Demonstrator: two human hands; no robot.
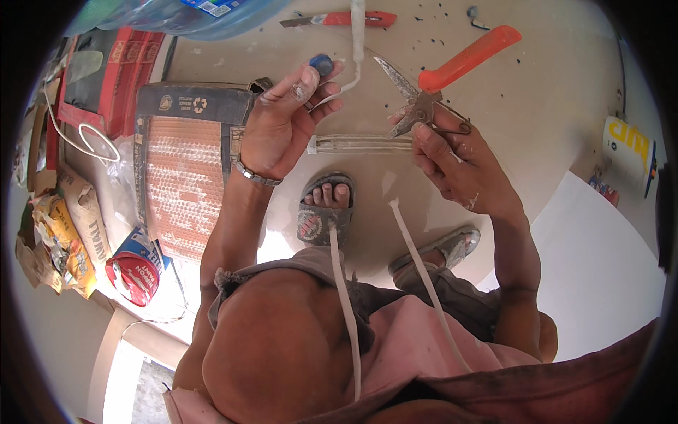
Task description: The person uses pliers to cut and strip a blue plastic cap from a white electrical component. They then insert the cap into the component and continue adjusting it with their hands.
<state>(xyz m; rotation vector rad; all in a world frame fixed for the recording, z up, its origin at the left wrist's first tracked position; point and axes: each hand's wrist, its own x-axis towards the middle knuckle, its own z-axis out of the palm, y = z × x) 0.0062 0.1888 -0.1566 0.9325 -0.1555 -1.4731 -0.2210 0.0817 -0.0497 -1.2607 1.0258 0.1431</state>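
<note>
My left hand [282, 113] pinches a small round blue cap [322, 65] between thumb and fingers. By its fingertips passes a thin whitish bent rod [351, 80], joined to a thicker white length [358, 32]; whether the hand holds this too I cannot tell. In my right hand [455, 159] is a pair of worn tin snips [422, 106], blades spread and pointing up and left. One handle wears a red-orange grip [470, 58]; the other is bare metal. Below and between the hands lies a pale, narrow flat strip [364, 145].
On the floor ahead lies a red utility knife [360, 19] among dark scraps. A large clear blue plastic container [233, 21] stands at the top left. Leftward are a cardboard box [191, 177], red boxes [116, 78] and a paint can [134, 272]. A yellow-white tub [628, 152] sits far right.
</note>
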